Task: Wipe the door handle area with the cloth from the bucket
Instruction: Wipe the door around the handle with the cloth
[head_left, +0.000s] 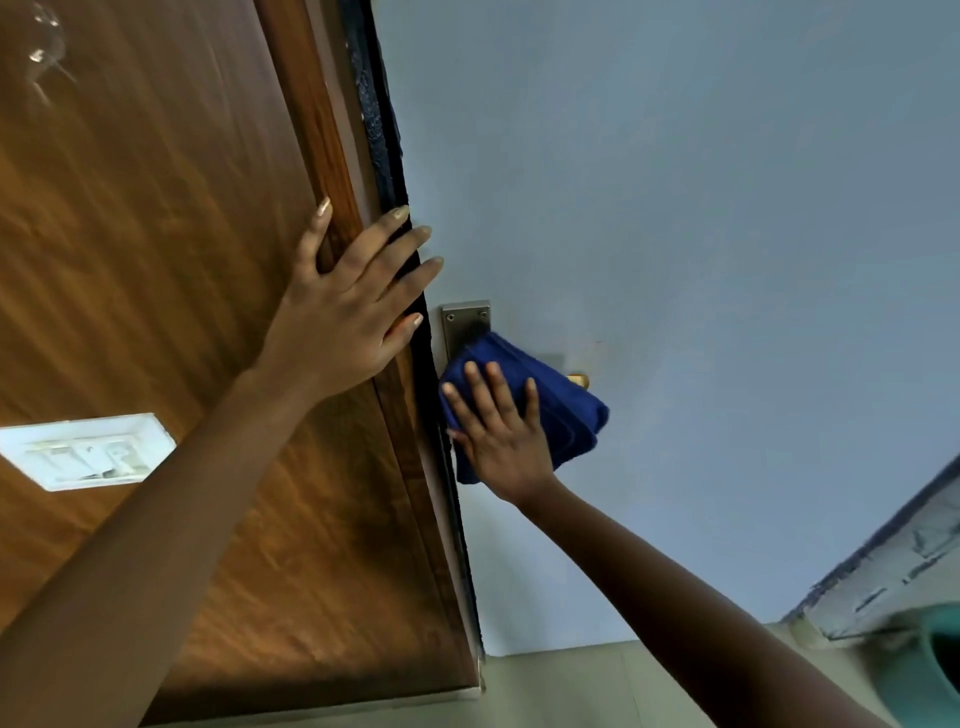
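Observation:
A dark blue cloth (561, 400) is pressed flat against the pale blue-grey door (701, 234), covering most of the handle. Only the top of the metal handle plate (464, 322) and the brass tip of the lever (578, 381) show around it. My right hand (498, 431) lies palm-down on the cloth, fingers spread, holding it against the door. My left hand (353, 306) rests flat on the brown wooden door frame (332, 156), its fingertips reaching over the dark gap at the door's edge.
A white switch plate (88, 451) sits on the wooden panel at the left. The rim of a teal bucket (930, 670) shows at the bottom right on the beige floor (571, 686), below a chipped whitish ledge (893, 566).

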